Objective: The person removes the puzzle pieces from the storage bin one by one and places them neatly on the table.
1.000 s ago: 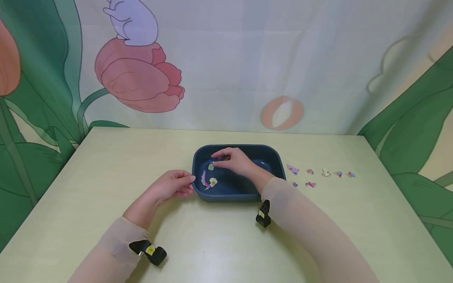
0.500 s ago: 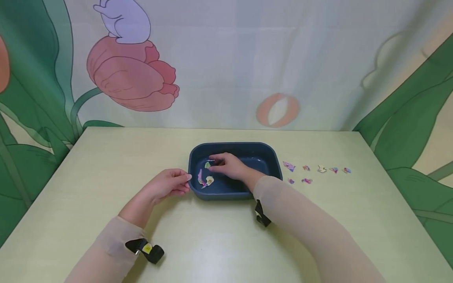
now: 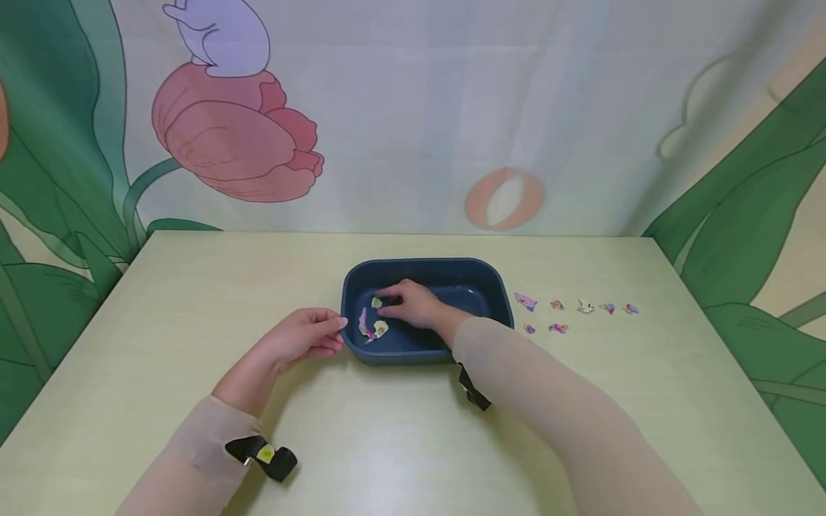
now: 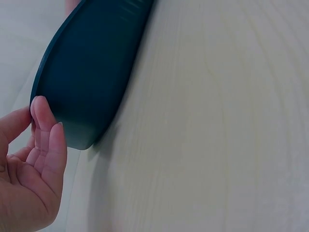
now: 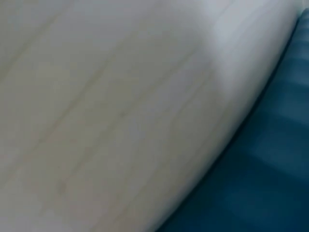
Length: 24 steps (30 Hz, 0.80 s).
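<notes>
A dark blue plastic tray (image 3: 396, 351) with rounded corners stands on the table. My left hand (image 3: 312, 334) pinches its left rim between thumb and forefinger; the left wrist view shows this grip closely. Inside the tray, my right hand (image 3: 416, 304) reaches to the left end. Its thumb and forefinger are spread on either side of a small green cutout (image 3: 376, 303) on the bottom. Nearer the front lie a long purple-pink cutout (image 3: 363, 324) and a cream cutout (image 3: 381, 327). The right hand is outside the right wrist view, which shows tray wall and tabletop.
Several small colourful cutouts lie on the table (image 3: 400, 437) right of the tray, among them a purple one (image 3: 525, 302), a white one (image 3: 585, 307) and a pink one (image 3: 558, 328). A printed curtain (image 3: 400, 129) hangs behind the table's far edge.
The head view has shifted slightly. My right hand has lowered towards the tray bottom, and its thumb and forefinger have come down around the green cutout. The left hand keeps its place on the rim.
</notes>
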### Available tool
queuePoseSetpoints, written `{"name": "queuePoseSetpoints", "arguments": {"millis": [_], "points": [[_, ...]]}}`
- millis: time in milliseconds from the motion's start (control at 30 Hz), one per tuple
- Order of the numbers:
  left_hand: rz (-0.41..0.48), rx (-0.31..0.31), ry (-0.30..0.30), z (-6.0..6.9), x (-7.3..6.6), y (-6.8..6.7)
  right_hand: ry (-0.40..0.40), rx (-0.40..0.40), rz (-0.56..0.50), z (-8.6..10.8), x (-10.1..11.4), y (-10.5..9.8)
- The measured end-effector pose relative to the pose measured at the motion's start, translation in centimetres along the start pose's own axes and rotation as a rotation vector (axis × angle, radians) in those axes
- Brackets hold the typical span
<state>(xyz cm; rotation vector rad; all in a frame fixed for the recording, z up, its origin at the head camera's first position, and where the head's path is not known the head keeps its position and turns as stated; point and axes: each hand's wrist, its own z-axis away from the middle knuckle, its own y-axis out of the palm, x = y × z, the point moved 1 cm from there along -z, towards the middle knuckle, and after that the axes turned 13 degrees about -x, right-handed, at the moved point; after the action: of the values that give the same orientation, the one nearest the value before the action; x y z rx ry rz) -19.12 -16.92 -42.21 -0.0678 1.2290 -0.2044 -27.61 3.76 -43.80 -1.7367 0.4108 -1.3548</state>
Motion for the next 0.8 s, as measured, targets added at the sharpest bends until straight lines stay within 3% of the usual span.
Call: {"name": "queuePoseSetpoints", "arguments": {"millis": [300, 467, 600, 800], "points": [[0.018, 0.006, 0.008, 0.17, -0.15, -0.09, 0.049, -0.020, -0.006, 0.25, 0.35, -0.04], [0.002, 0.008, 0.013, 0.16, -0.21, -0.14, -0.010, -0.041, 0.020, 0.44, 0.45, -0.02], [-0.010, 0.008, 0.011, 0.16, -0.16, -0.28, -0.102, -0.040, 0.110, 0.48, 0.54, 0.13], [-0.028, 0.007, 0.005, 0.07, -0.19, -0.18, -0.153, 0.028, 0.178, 0.76, 0.37, -0.25]]}}
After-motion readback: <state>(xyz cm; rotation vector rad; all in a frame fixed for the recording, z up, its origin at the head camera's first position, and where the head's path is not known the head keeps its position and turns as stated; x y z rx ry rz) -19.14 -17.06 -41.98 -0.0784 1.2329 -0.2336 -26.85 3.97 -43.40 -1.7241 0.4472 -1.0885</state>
